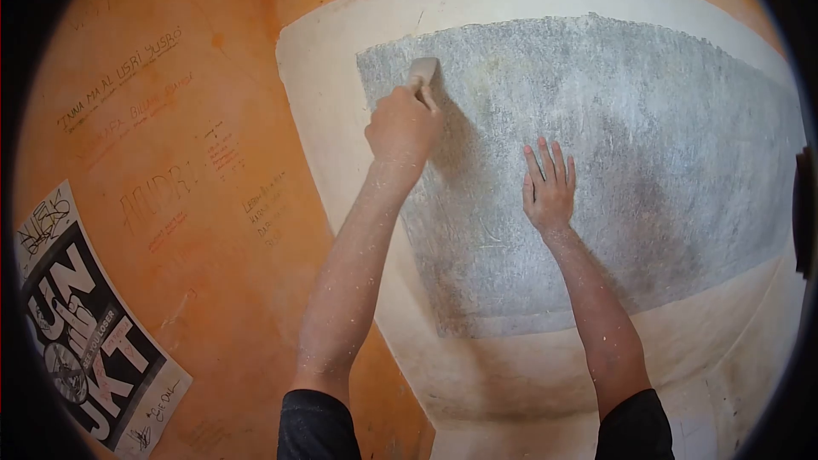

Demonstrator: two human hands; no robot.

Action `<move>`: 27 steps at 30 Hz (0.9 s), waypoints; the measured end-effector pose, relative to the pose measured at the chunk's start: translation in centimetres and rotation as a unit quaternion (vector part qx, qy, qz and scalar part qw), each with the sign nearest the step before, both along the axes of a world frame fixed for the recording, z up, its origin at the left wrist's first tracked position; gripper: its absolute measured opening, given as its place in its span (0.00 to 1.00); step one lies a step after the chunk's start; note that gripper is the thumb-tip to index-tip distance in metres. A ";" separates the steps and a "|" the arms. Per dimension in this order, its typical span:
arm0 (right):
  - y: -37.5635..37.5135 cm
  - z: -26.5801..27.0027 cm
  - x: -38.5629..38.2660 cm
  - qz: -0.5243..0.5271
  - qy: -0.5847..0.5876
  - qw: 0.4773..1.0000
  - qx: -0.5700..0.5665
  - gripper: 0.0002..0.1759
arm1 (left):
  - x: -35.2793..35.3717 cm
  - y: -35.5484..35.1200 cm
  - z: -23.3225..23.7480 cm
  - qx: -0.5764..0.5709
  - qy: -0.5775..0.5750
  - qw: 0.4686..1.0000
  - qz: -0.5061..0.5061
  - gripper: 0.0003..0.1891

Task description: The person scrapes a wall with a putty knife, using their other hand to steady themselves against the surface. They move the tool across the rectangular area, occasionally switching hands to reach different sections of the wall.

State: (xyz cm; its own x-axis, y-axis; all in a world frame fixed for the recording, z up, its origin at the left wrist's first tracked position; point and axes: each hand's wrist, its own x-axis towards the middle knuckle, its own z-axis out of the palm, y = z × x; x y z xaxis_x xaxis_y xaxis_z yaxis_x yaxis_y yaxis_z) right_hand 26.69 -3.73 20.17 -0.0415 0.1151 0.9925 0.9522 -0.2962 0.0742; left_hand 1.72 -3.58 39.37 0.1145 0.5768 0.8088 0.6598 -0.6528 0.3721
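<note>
My left hand is closed round a flat greyish-white piece, whose upper end sticks out above my fingers near the top left corner of the grey patch on the wall. What exactly the piece is cannot be made out. Lower and to the right, my right hand lies against the same patch with its fingers spread and pointing up. Pale specks dot both forearms, which come out of dark sleeves.
A white painted border surrounds the grey patch. The orange wall at the left bears handwriting. A black and white poster hangs at the lower left. A dark object is at the right edge.
</note>
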 end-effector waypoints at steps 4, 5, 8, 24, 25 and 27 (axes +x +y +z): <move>0.0 0.1 0.1 -0.022 -0.004 1.000 0.005 0.30 | 1.4 1.6 1.9 0.017 -0.060 0.998 -0.023 0.20; 0.0 0.3 0.2 -0.028 -0.008 1.000 0.004 0.30 | 1.6 1.8 2.5 0.024 -0.050 0.998 -0.001 0.20; 0.1 -0.1 0.1 -0.028 -0.010 1.000 0.004 0.31 | 0.7 0.7 3.2 -0.001 0.000 1.000 0.011 0.19; -0.1 0.1 -0.2 -0.025 -0.002 1.000 0.003 0.30 | 1.6 0.9 2.7 -0.010 -0.038 0.997 -0.068 0.20; 0.2 0.4 -0.2 -0.025 0.000 1.000 0.004 0.30 | 2.2 1.0 2.6 0.003 -0.055 0.996 -0.069 0.20; -0.1 0.2 -0.2 -0.034 -0.002 0.999 -0.007 0.29 | 1.9 1.0 1.6 0.005 -0.073 0.995 -0.069 0.20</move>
State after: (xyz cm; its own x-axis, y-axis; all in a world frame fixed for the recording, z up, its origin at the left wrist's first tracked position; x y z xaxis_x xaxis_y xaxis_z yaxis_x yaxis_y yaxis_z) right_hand 26.50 -3.82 20.34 -0.0373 0.1308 0.9907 0.9296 -0.3592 0.0824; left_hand 3.66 -2.60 40.97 0.0728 0.5561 0.8279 0.5028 -0.7374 0.4511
